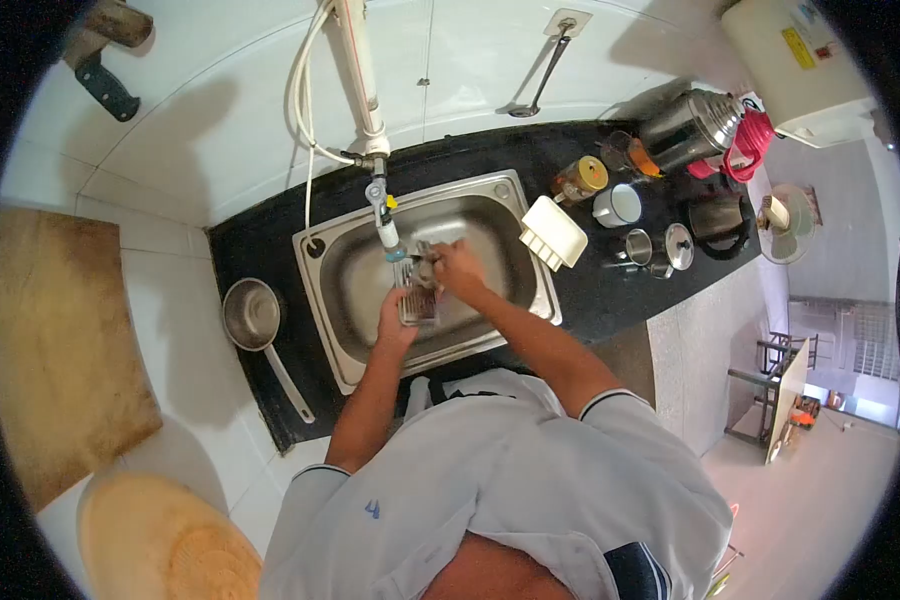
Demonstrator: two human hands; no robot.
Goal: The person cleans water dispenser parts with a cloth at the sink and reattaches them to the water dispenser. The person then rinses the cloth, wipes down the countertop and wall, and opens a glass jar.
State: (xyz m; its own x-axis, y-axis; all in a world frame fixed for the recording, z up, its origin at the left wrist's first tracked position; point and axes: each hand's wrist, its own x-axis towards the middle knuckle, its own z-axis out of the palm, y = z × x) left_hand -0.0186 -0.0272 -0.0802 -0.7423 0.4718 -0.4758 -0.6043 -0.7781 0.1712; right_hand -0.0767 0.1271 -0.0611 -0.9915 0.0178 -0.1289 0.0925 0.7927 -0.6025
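Note:
Over the steel sink, my left hand is closed around a clear, ribbed glass. The glass is tilted, with its base toward me and its mouth near the tap. My right hand is closed on a crumpled greyish thing, perhaps a cloth or scrubber, at the glass's mouth. Blur and my fingers hide its exact kind. Both hands are just below and beside the tap's outlet. Whether water is flowing cannot be made out.
A cream dish rack stands at the sink's right rim. Further right are a jar, a white mug, a metal cup, a kettle and a steel flask. A saucepan lies on the left.

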